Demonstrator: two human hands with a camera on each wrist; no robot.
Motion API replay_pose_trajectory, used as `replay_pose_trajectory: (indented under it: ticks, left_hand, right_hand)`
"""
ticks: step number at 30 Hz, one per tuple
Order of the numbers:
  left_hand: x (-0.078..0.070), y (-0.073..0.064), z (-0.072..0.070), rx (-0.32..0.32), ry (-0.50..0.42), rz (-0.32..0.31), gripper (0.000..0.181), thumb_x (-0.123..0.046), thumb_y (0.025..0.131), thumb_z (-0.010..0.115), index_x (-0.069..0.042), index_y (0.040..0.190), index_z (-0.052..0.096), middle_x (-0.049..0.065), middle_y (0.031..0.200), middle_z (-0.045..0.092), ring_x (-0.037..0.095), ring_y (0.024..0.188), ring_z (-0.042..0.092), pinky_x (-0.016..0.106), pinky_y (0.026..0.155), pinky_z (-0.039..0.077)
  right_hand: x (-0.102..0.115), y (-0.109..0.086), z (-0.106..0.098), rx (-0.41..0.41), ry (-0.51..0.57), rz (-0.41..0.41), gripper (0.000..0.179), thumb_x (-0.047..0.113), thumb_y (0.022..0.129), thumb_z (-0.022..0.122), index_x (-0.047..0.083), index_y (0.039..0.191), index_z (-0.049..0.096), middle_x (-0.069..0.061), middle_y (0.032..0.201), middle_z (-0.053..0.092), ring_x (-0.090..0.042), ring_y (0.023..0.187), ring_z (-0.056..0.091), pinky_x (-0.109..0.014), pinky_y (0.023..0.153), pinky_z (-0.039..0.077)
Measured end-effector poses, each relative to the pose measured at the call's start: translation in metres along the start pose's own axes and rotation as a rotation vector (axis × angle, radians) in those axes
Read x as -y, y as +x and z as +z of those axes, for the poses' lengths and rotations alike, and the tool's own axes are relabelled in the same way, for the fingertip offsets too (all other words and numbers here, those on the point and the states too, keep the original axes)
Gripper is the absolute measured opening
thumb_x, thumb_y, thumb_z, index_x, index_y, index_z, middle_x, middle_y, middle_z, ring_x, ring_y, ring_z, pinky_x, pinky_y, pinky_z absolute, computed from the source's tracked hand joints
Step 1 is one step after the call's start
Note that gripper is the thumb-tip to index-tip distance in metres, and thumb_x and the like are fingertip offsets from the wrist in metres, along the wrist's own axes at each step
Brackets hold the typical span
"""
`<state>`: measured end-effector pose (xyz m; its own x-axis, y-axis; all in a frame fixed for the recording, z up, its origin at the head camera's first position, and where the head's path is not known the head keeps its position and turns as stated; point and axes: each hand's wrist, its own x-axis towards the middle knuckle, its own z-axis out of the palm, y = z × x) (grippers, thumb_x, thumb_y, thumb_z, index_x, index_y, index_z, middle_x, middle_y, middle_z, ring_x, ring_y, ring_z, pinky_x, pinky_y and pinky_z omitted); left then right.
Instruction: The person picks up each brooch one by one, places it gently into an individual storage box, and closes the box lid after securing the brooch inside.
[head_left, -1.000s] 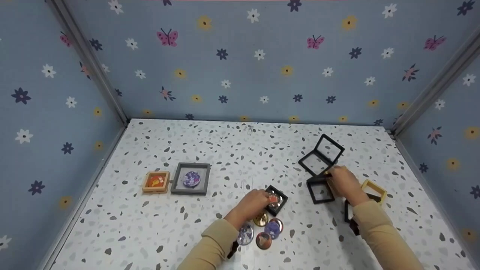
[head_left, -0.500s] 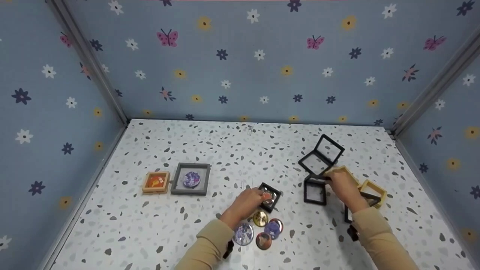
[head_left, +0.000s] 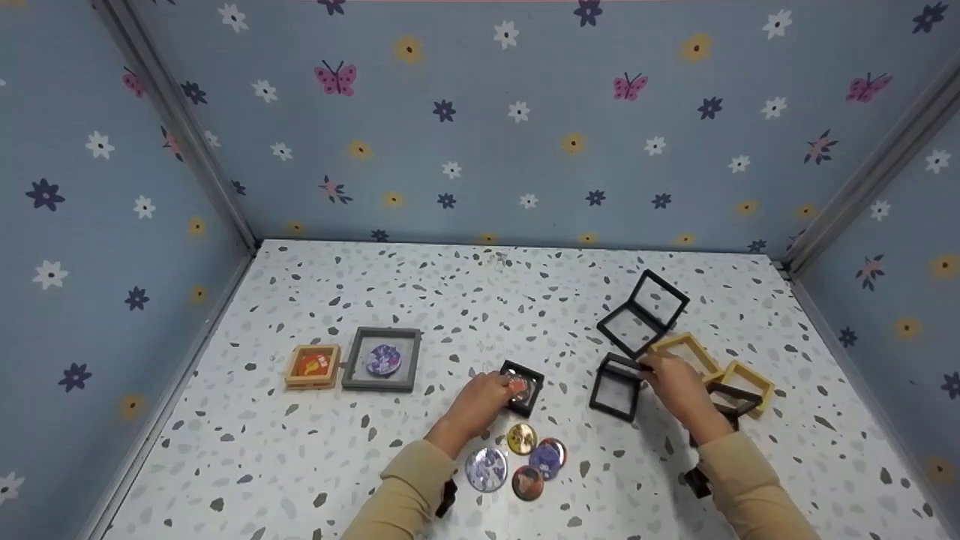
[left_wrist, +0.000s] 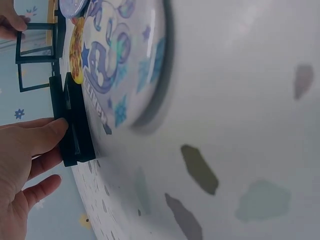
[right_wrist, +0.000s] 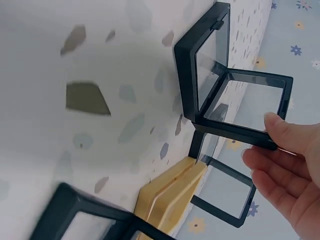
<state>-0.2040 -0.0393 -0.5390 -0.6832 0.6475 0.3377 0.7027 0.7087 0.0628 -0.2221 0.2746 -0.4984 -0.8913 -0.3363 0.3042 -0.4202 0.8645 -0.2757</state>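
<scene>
Movement shows in both hands since the earlier frames: the left hand (head_left: 474, 407) has drawn the small black frame (head_left: 538, 390) toward the left side, so the gold badge (head_left: 521, 438) now lies fully uncovered, and the right hand (head_left: 679, 386) has brought the open black frame (right_wrist: 186, 80) also leftward. The left hand holds the small black frame by its edge between thumb and fingers, and a round badge (head_left: 520, 385) is inside. The right hand pinches a corner of the raised lid of the open black frame, whose lower half rests on the table (head_left: 457, 296). Both forearms reach forward, in beige sleeves (head_left: 756, 476). Near the left hand lie more badges, among them a large white-and-purple badge (head_left: 487, 469). Beyond the right hand are a second open black frame (head_left: 649, 315) and two yellow frames (head_left: 705, 351). Well apart on the left, a grey frame (head_left: 377, 385) stands beside a tan frame (head_left: 289, 367). The table is white with speckles of grey; around it rise blue walls (head_left: 480, 75) with flowers and butterflies, and metal posts (head_left: 172, 112) in the corners.
</scene>
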Motion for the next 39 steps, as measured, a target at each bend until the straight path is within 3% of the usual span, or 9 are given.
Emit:
replay_pose_trajectory:
  ticks: [6, 11, 26, 30, 35, 39]
  left_hand:
    - [0.006, -0.004, 0.000, -0.029, -0.040, -0.048, 0.016, 0.000, 0.078, 0.056, -0.009, 0.085, 0.067, 0.004, 0.087, 0.062, 0.019, 0.076, 0.056, 0.031, 0.067, 0.046]
    - [0.012, -0.009, 0.001, -0.078, -0.077, -0.043, 0.015, -0.005, 0.082, 0.054, -0.007, 0.090, 0.066, 0.008, 0.088, 0.063, 0.021, 0.077, 0.057, 0.032, 0.068, 0.046]
    - [0.029, -0.022, -0.003, -0.127, -0.042, -0.090, 0.010, -0.006, 0.077, 0.060, -0.009, 0.085, 0.067, 0.008, 0.083, 0.062, 0.022, 0.071, 0.056, 0.032, 0.062, 0.046]
    - [0.032, -0.026, -0.005, -0.108, -0.063, -0.117, 0.012, -0.005, 0.079, 0.057, -0.009, 0.086, 0.066, 0.009, 0.086, 0.062, 0.024, 0.075, 0.056, 0.033, 0.066, 0.046]
    - [0.036, -0.029, -0.008, -0.038, -0.059, -0.166, 0.014, -0.002, 0.079, 0.057, -0.009, 0.086, 0.066, 0.009, 0.090, 0.061, 0.024, 0.079, 0.056, 0.033, 0.069, 0.046]
    - [0.040, -0.031, -0.008, -0.044, -0.051, -0.184, 0.014, -0.002, 0.077, 0.059, -0.009, 0.084, 0.068, 0.008, 0.086, 0.062, 0.023, 0.076, 0.056, 0.032, 0.067, 0.047]
  right_hand:
    - [0.005, -0.006, 0.002, -0.023, 0.053, -0.006, 0.009, -0.003, 0.073, 0.067, -0.002, 0.081, 0.064, -0.011, 0.077, 0.061, -0.021, 0.061, 0.057, -0.034, 0.055, 0.047]
    - [0.009, -0.009, 0.004, -0.012, 0.074, 0.031, 0.011, 0.002, 0.076, 0.066, -0.001, 0.086, 0.066, -0.011, 0.080, 0.061, -0.023, 0.067, 0.059, -0.035, 0.059, 0.048]
    - [0.021, -0.016, 0.014, -0.091, 0.064, 0.008, 0.007, 0.004, 0.075, 0.068, 0.001, 0.081, 0.065, -0.006, 0.073, 0.055, -0.019, 0.062, 0.055, -0.033, 0.056, 0.046]
    - [0.024, -0.016, 0.017, -0.108, 0.053, -0.013, 0.006, 0.005, 0.074, 0.069, 0.003, 0.079, 0.065, -0.004, 0.071, 0.055, -0.017, 0.061, 0.054, -0.032, 0.055, 0.045]
    - [0.031, -0.016, 0.019, -0.098, 0.074, -0.002, 0.006, 0.006, 0.075, 0.068, 0.004, 0.080, 0.066, -0.003, 0.072, 0.055, -0.015, 0.061, 0.054, -0.031, 0.055, 0.045]
    - [0.037, -0.016, 0.022, -0.109, 0.095, 0.008, 0.009, 0.007, 0.075, 0.068, 0.003, 0.082, 0.066, -0.003, 0.073, 0.055, -0.014, 0.061, 0.053, -0.030, 0.054, 0.045]
